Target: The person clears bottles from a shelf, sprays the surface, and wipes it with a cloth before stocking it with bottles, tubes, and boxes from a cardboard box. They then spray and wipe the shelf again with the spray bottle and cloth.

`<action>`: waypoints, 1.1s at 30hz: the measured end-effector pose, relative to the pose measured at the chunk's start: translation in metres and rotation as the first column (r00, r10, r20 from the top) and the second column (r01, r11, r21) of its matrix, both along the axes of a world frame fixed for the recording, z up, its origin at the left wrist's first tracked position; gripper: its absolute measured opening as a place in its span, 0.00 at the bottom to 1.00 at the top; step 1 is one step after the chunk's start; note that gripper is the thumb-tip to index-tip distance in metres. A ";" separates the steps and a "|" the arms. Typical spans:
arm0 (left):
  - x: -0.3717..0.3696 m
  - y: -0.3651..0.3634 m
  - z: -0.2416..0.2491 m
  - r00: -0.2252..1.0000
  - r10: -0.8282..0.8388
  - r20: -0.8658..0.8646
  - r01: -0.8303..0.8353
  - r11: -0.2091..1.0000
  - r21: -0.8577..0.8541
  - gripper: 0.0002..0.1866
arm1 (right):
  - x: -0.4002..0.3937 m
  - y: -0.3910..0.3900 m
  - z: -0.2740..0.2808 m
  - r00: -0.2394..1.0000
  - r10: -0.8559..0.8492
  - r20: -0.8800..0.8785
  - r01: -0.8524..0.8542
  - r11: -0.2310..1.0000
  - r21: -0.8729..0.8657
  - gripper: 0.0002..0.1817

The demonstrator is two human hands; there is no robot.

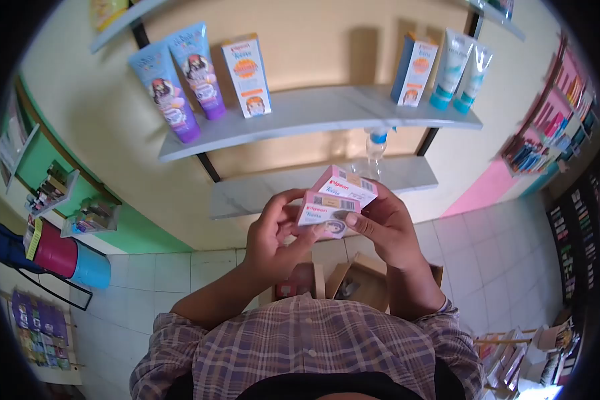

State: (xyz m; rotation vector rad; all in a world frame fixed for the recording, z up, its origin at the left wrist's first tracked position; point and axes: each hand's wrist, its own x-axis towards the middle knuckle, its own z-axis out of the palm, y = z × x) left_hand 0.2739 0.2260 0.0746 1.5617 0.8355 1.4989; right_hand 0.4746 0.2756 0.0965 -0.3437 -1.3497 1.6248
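Two small pink and white Pigeon boxes are held in front of the chest, overlapping each other. My left hand (276, 233) has its fingers and thumb on the left side of the nearer box (323, 210). Around the right side of the farther box (349, 187) my right hand (388, 230) is closed, its thumb reaching onto the nearer box. The lower marble-look shelf (247, 197) lies just beyond the boxes.
The upper shelf (300, 115) bears purple tubes (199, 73), orange and white boxes (247, 77) and teal tubes (450, 70). A clear bottle (376, 148) stands on the lower shelf. Open cardboard boxes (363, 273) are on the floor below my hands.
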 end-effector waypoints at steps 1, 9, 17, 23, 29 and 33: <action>0.000 0.005 0.011 1.000 0.010 0.003 -0.010 1.000 0.020 0.26 | 0.000 0.003 0.008 1.000 0.010 0.003 -0.010 1.000 0.020 0.25; -0.021 0.042 0.083 0.693 0.661 -0.287 -0.440 0.704 0.558 0.24 | -0.028 0.049 0.093 0.946 -0.262 0.188 0.158 0.885 0.438 0.28; -0.021 0.085 0.083 0.507 0.782 -0.363 -0.551 0.618 0.560 0.22 | -0.041 0.112 0.119 0.903 -0.137 0.407 -0.031 0.924 0.380 0.32; -0.018 0.083 0.084 0.440 0.816 -0.375 -0.582 0.578 0.573 0.30 | -0.055 0.137 0.112 0.901 -0.238 0.363 0.016 0.854 0.520 0.36; -0.027 0.080 0.083 0.383 0.872 -0.305 -0.579 0.484 0.656 0.27 | -0.059 0.138 0.121 0.804 -0.252 0.539 -0.054 0.872 0.487 0.40; -0.037 0.074 0.074 0.399 0.857 -0.327 -0.528 0.507 0.681 0.23 | -0.056 0.148 0.108 0.811 -0.201 0.550 -0.122 0.860 0.495 0.40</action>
